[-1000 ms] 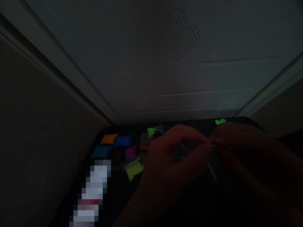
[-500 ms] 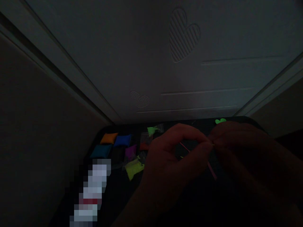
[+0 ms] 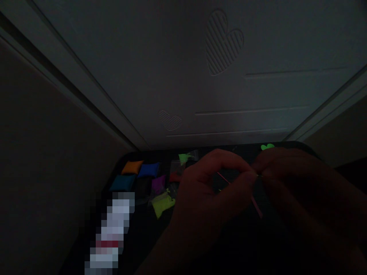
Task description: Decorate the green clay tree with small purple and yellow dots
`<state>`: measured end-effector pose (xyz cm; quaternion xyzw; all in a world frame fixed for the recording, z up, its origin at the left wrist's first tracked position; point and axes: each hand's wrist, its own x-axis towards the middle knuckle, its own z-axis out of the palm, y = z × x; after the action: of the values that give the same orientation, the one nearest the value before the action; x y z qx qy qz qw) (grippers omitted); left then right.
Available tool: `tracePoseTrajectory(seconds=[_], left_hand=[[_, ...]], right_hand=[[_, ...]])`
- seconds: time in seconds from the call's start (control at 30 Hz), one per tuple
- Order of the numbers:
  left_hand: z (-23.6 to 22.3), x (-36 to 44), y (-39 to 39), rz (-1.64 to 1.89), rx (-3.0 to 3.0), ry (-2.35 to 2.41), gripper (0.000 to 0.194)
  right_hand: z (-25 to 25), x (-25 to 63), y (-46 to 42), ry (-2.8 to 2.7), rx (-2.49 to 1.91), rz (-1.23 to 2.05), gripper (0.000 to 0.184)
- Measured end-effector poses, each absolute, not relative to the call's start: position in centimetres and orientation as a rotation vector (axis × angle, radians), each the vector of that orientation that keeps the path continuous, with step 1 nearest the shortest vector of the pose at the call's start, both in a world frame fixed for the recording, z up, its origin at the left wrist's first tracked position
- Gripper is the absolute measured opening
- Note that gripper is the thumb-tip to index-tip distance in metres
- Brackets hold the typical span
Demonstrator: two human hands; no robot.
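Note:
In dim light, my left hand (image 3: 212,191) has thumb and forefinger pinched together. My right hand (image 3: 304,187) meets it fingertip to fingertip, also closed in a pinch. Between the fingertips shows a tiny yellowish piece of clay (image 3: 259,175), mostly hidden. Beneath the hands a thin pink stick-like tool (image 3: 257,207) lies slantwise on the dark table, partly covered by my left hand. A small yellow bit (image 3: 220,190) shows through the gap of my left thumb and forefinger. Behind my right hand lies a bright green heart-like shape (image 3: 267,146).
Soft packets lie at the left: orange (image 3: 132,167), blue (image 3: 148,170), teal (image 3: 122,183), purple (image 3: 158,184), and opened yellow (image 3: 163,204), red (image 3: 174,177) and green (image 3: 183,158) ones. A pixelated pale object (image 3: 110,233) lies nearer. A white panel with hearts (image 3: 189,91) rises behind the table.
Both hands stay nearly in place, with a slight shift of the fingertips. The yellowish piece between them shows a little differently. The packets and pink tool have not moved.

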<state>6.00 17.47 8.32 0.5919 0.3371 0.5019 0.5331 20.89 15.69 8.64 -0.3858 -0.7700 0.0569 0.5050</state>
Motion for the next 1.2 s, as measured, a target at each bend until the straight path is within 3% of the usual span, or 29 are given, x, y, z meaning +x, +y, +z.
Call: tracePoseTrajectory(seconds=[0.3, 0.53, 0.8, 0.97, 1.2], left_hand=[[8.4, 5.9, 17.7, 1.195, 1.443, 0.842, 0.005], [8.9, 4.5, 18.0, 1.229, 1.829, 1.055, 0.006], [0.9, 3.4, 17.9, 0.383, 2.479, 1.117, 0.013], [-3.0, 2.3, 17.3, 0.211, 2.553, 1.148, 0.017], [-4.1, 1.6, 17.2, 0.133, 2.583, 1.197, 0.022]], right_hand=[[8.8, 21.2, 16.0, -1.87, -0.911, 0.176, 0.026], [9.1, 21.6, 15.2, -1.815, -0.99, 0.153, 0.024], [9.5, 22.7, 15.3, -1.711, -1.041, 0.183, 0.01], [9.2, 22.9, 15.7, -1.649, -0.974, 0.214, 0.008], [8.7, 23.5, 16.7, -1.693, -0.983, 0.102, 0.004]])
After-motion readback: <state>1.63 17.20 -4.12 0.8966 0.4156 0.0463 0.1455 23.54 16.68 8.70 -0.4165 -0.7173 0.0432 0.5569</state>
